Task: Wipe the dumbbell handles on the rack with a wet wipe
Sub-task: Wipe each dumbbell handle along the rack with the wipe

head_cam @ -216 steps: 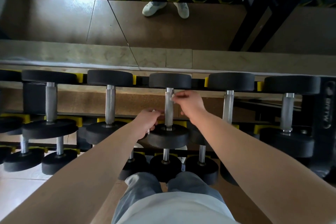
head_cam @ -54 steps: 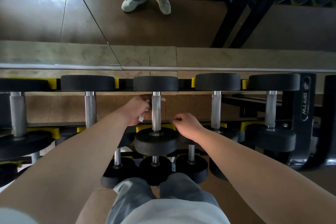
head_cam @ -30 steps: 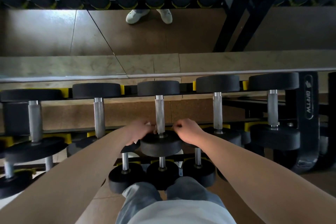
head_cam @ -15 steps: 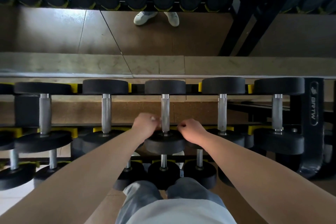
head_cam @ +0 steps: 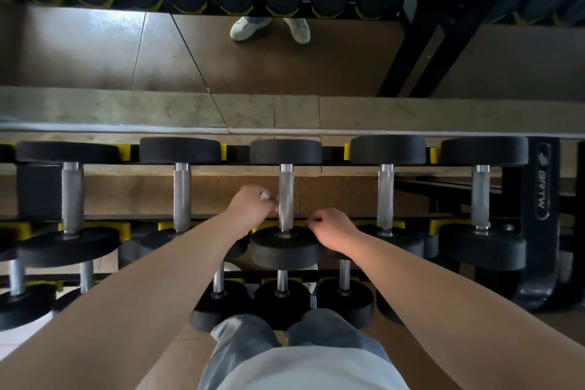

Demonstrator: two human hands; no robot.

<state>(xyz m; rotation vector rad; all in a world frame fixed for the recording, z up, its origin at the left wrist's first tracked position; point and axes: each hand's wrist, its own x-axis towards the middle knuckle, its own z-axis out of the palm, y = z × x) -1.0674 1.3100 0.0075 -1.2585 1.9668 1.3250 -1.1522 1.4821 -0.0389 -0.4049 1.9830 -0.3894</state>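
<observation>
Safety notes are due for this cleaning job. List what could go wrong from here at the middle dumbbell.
1. The left hand holds a bunched white wet wipe beside the knurled silver metal handle, so the handle's other side may go unwiped.
2. The right hand sits by the round black dumbbell head; if that head shifts on the rack, fingers could get pinched.

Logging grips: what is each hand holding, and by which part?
The left hand pinches a wet wipe in its fingertips, beside the middle dumbbell's handle. The right hand is curled near the handle's lower end; any hold there cannot be told.
</observation>
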